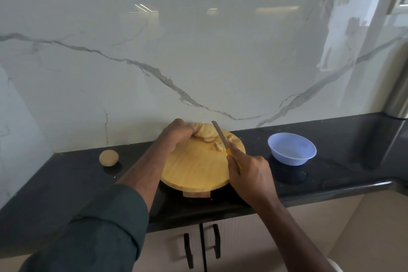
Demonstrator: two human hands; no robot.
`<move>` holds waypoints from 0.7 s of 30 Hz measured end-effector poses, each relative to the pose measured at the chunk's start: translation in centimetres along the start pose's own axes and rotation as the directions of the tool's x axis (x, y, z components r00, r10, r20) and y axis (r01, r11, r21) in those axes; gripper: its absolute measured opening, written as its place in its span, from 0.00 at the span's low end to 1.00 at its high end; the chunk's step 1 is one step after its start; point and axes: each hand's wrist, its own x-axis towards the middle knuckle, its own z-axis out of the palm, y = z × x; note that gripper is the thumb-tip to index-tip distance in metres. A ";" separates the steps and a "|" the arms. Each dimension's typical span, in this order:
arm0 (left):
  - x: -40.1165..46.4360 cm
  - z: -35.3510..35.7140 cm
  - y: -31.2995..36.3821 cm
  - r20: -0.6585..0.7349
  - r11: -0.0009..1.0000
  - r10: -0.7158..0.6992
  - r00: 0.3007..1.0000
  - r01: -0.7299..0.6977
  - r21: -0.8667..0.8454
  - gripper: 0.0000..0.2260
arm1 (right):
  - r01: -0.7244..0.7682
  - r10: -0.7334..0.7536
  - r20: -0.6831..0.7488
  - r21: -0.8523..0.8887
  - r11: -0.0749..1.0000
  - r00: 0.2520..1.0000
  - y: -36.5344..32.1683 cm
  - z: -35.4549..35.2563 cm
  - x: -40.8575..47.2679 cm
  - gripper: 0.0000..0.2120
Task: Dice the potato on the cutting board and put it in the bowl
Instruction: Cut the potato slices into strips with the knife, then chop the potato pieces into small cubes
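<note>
The round wooden cutting board (198,165) sits at lower centre on the dark countertop (66,183). The left hand (176,133) curls its fingers over the sliced potato (204,132) at the board's upper edge. The right hand (249,174) grips the yellow-handled knife (220,137), blade tilted upward just right of the slices. Cut pieces (220,147) lie beside the blade. The blue bowl (291,148) stands right of the board; a whole potato (108,157) lies left.
</note>
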 end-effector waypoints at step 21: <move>0.7 0.3 1.3 -0.002 0.992 0.005 1.000 -0.006 -0.122 0.08 | -0.016 0.016 0.021 0.022 1.000 1.000 0.0 0.1 -0.1 0.21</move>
